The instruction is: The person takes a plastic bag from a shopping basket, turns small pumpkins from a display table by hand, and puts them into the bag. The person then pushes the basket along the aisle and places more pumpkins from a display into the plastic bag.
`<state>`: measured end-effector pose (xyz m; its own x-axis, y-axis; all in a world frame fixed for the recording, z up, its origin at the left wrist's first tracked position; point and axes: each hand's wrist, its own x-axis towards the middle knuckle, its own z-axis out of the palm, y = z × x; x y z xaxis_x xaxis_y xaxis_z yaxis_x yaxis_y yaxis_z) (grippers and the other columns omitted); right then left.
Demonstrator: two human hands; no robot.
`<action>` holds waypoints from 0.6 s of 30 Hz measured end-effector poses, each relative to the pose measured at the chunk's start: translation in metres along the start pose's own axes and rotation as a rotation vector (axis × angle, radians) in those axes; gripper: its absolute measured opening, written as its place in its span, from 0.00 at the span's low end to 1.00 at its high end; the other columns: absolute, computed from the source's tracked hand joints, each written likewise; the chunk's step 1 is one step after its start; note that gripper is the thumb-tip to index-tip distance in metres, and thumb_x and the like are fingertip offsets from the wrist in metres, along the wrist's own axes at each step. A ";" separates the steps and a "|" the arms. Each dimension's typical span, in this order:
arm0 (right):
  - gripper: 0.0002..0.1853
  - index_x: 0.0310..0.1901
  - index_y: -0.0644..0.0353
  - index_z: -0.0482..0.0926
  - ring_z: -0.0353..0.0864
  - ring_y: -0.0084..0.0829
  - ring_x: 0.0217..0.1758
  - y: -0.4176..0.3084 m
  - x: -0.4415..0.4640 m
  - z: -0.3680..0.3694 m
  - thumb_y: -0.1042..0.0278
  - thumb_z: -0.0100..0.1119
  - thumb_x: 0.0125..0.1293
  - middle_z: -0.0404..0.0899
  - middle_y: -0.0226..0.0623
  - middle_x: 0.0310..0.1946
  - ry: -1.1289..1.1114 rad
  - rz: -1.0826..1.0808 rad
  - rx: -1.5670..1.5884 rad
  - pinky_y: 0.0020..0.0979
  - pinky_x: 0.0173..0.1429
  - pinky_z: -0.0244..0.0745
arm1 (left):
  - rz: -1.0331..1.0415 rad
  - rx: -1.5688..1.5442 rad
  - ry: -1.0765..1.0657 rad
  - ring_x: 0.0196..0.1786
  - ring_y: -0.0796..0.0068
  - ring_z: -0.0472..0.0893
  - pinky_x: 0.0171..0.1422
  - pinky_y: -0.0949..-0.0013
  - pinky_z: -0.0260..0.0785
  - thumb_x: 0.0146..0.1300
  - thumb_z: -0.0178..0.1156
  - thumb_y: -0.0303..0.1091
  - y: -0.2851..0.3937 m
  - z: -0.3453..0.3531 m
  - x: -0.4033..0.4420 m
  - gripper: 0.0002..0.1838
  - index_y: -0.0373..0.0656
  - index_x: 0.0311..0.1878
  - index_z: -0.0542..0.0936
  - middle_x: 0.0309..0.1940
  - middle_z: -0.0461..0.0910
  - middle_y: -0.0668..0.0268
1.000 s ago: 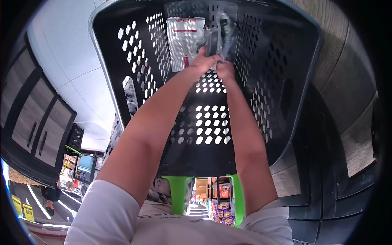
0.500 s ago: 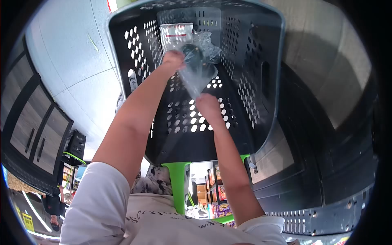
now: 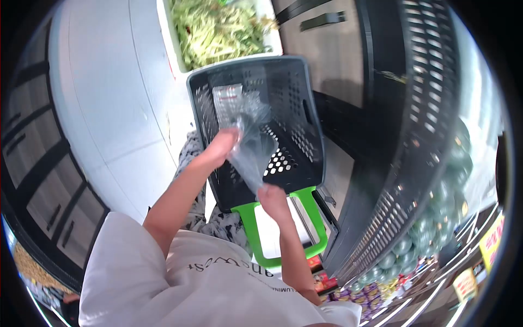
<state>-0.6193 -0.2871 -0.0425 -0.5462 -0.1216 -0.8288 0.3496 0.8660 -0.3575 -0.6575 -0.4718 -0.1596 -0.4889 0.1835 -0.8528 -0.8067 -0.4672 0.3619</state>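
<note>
A clear plastic bag (image 3: 248, 170) is stretched between my two hands, over the black basket (image 3: 199, 117). A dark rounded shape shows faintly inside it; blur keeps me from naming it. My left hand (image 3: 226, 143) is closed on the bag's upper part. At the lower, narrowed end, my right hand (image 3: 273, 200) is closed on the gathered plastic, just above the basket's green handle (image 3: 249, 231). Inside the basket, near its far wall, lie a white packet (image 3: 226, 98) with a red line and another crinkled clear bag (image 3: 257, 108).
A white bin (image 3: 169, 41) of pale green leafy scraps (image 3: 218, 32) stands beyond the basket. Along the right runs a perforated black rack edge (image 3: 425, 82) with round dark green produce (image 3: 403, 245) behind it. Dark cabinets (image 3: 49, 169) line the left side, beside a pale floor (image 3: 117, 109).
The view has shifted, so the basket looks smaller and the leafy bin and green produce have come into sight. Both hands still grip the bag, which stays stretched between them.
</note>
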 end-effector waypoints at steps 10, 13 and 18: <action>0.11 0.31 0.67 0.78 0.65 0.16 0.19 -0.060 -0.168 0.011 0.76 0.42 0.56 0.69 0.26 0.16 0.729 -0.063 0.961 0.21 0.24 0.60 | 0.046 -0.141 -0.584 0.23 0.79 0.69 0.26 0.73 0.60 0.52 0.45 0.18 0.091 0.042 -0.189 0.08 0.45 0.28 0.70 0.21 0.68 0.71; 0.08 0.27 0.66 0.75 0.64 0.16 0.19 -0.061 -0.196 0.005 0.78 0.44 0.54 0.68 0.26 0.16 0.836 -0.243 1.035 0.22 0.24 0.59 | 0.209 -0.112 -0.708 0.22 0.75 0.68 0.23 0.71 0.61 0.50 0.50 0.23 0.097 0.055 -0.235 0.05 0.45 0.28 0.67 0.21 0.67 0.67; 0.03 0.24 0.67 0.72 0.64 0.19 0.18 -0.055 -0.261 -0.008 0.80 0.48 0.50 0.68 0.31 0.14 0.871 -0.555 0.872 0.25 0.24 0.59 | 0.363 -0.287 -0.836 0.19 0.69 0.71 0.17 0.67 0.66 0.48 0.48 0.20 0.098 0.082 -0.306 0.06 0.42 0.29 0.65 0.19 0.69 0.62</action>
<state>-0.5019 -0.2988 0.1964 -0.9595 0.2745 -0.0632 0.1149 0.1767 -0.9775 -0.6138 -0.5026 0.1674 -0.8620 0.4922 -0.1214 -0.5012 -0.7911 0.3508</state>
